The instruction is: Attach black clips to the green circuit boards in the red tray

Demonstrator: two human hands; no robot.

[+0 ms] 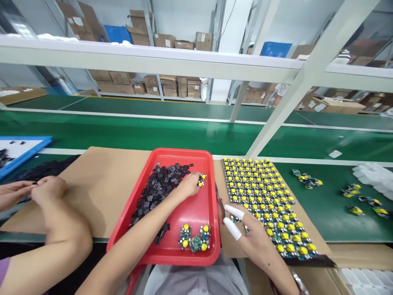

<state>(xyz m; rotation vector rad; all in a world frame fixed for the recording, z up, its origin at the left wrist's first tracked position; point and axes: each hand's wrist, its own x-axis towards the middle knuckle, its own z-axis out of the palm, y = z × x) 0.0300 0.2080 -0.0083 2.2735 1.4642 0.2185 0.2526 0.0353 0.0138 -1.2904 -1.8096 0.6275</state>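
- Left hand (189, 185) pinches a small board (202, 179) beside the black parts (159, 188) in the red tray (196, 209); I judge it a fitting step.
- Right hand (256, 241) lies open against the board panel (264, 196).
- Next likely needs one part singled out.

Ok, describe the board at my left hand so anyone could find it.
Find the red tray. At its far right, by the black parts, the left hand touches one board. It lies alone; the tray's other boards cluster at its near edge.

Head view, forward and down, close over red tray (196, 213)
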